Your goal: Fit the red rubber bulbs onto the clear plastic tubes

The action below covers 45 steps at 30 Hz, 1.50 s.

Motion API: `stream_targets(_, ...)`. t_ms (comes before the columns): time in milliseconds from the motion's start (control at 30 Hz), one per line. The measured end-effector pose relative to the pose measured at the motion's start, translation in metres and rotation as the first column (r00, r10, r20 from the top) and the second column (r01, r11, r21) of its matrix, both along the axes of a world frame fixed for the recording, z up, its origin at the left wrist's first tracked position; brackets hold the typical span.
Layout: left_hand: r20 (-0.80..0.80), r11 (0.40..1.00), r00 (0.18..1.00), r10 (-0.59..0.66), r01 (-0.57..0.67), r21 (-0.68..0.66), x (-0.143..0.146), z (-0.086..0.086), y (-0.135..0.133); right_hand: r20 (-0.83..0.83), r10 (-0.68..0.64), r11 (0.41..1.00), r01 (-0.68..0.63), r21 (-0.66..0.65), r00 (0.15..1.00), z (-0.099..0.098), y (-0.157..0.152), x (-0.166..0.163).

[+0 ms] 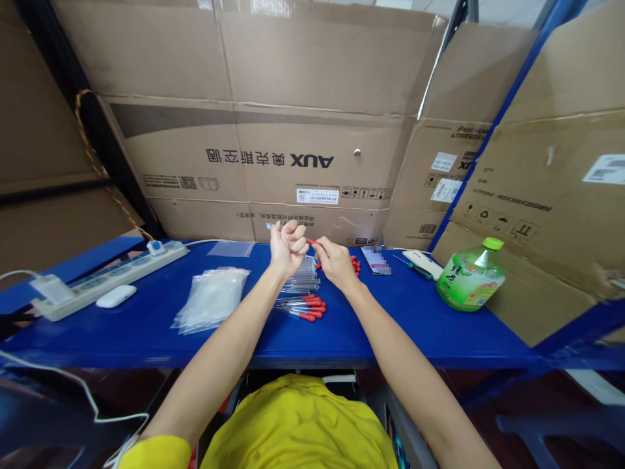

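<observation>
Left hand (288,246) fisted round a dropper (311,242), right hand (336,262) pinching its red end: seemingly seating that end, which calls for a straight, gentle push.

Couldn't read the phone screen (375,260), blurred out. Barely caught the red-tipped piece (311,242), mostly buried between left hand (288,246) and right hand (336,262). Lost the white label (605,169) past the edge.

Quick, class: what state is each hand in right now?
Left hand: closed in a fist; contents cannot be told.
Right hand: closed, pinching a red-capped dropper.
</observation>
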State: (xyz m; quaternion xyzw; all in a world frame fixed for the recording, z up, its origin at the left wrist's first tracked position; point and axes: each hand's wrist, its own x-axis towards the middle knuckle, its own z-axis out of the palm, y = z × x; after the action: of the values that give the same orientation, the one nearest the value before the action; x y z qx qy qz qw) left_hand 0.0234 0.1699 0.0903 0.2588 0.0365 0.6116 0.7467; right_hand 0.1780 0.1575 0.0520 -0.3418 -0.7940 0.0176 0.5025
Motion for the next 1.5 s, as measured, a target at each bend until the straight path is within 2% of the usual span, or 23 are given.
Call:
stream_targets(267, 0.004, 0.999, 1.0, -0.001, 0.001, -0.04, 0.002, -0.003, 0.001, 0.028, -0.048, 0.997, 0.046, 0.055, 0.998, 0.0, -0.004, 0.0)
stream_targets(667, 0.024, 0.999, 0.999, -0.027, 0.028, -0.031, 0.003, -0.004, 0.0, -0.01, -0.011, 0.999, 0.012, 0.045, 1.0, -0.001, -0.004, -0.002)
stream_targets(1067, -0.056, 0.998, 0.998, -0.038, 0.04, 0.04, -0.001, -0.003, 0.001, -0.081, 0.007, 0.995, -0.014, -0.096, 0.997, -0.002, 0.002, 0.002)
stream_targets(1300, -0.123, 0.996, 0.989, 0.077, -0.082, -0.033, -0.006, -0.001, 0.008, -0.167, 0.03, 0.994, -0.048, -0.102, 0.986, -0.001, 0.005, 0.002)
stream_targets(1500, -0.16, 0.99, 0.98, 0.123, -0.133, -0.055, -0.008, -0.002, 0.013, -0.15, 0.033, 0.994, -0.049, -0.1, 0.988, -0.004, 0.006, -0.001)
